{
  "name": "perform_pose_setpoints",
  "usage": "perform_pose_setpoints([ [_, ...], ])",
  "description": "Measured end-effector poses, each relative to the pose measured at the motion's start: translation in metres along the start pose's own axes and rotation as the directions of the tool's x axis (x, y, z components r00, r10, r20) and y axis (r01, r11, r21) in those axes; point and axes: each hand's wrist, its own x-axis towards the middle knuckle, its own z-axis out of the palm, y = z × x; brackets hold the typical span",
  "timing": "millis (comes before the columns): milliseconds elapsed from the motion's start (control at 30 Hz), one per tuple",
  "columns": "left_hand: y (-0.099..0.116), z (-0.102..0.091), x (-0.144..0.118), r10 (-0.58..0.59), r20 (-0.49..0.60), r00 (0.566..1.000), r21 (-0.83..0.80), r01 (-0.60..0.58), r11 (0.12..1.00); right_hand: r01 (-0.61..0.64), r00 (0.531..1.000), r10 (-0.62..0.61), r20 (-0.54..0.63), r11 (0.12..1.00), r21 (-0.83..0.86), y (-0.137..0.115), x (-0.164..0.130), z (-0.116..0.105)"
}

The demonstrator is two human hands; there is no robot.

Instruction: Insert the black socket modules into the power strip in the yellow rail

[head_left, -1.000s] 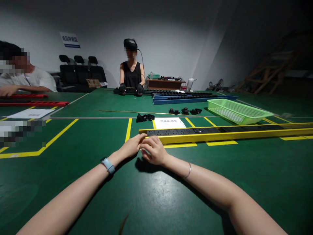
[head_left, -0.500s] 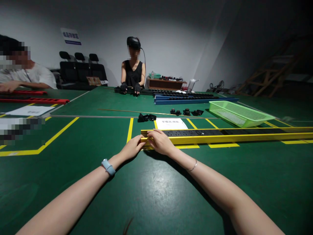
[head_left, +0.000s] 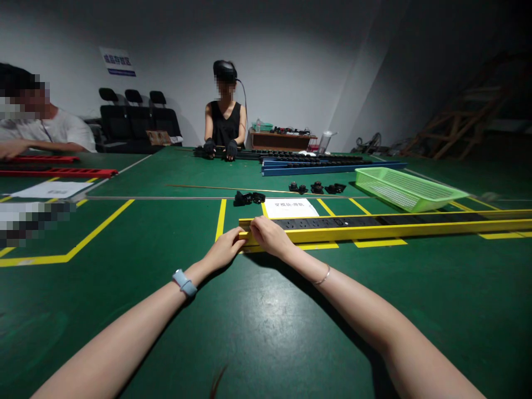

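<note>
A long yellow rail (head_left: 394,229) lies across the green table, running off to the right, with a black socket strip (head_left: 320,223) seated in its channel. My left hand (head_left: 224,250) presses against the rail's near left end, fingers curled on the end face. My right hand (head_left: 269,236) rests over the rail's left end, fingers on the top edge by the black strip. Neither hand lifts the rail; it stays flat on the table.
A white label sheet (head_left: 290,208) and small black parts (head_left: 248,198) lie behind the rail, more black parts (head_left: 316,188) farther back. A green basket (head_left: 405,189) sits right. Blue rails (head_left: 328,165) lie far back by a person in black (head_left: 224,124); another person (head_left: 41,133) sits left.
My right hand rose from the table in front of the rail onto the rail's left end. My left hand stayed at the end face. The rail barely shifted.
</note>
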Motion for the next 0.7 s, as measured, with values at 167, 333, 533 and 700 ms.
perform_pose_setpoints([
  [167, 0.0, -0.001, 0.0, 0.0, -0.011, 1.0, -0.001, 0.0, 1.0, 0.006, 1.0, -0.006, -0.019, 1.0, -0.026, 0.005, -0.001, -0.002],
  [333, 0.003, -0.003, -0.001, -0.006, -0.004, 1.0, 0.006, 0.006, 1.0, -0.014, 1.0, 0.014, 0.012, 0.999, -0.042, 0.004, 0.0, -0.006],
  [533, 0.004, -0.004, -0.001, -0.012, 0.011, 1.0, -0.009, 0.012, 1.0, -0.047, 0.999, 0.047, -0.007, 0.997, -0.058, 0.01, -0.003, -0.016],
  [700, -0.003, -0.01, -0.004, -0.033, 0.033, 0.999, 0.006, 0.032, 0.999, 0.009, 1.0, -0.01, -0.008, 0.993, -0.118, 0.012, -0.006, -0.016],
])
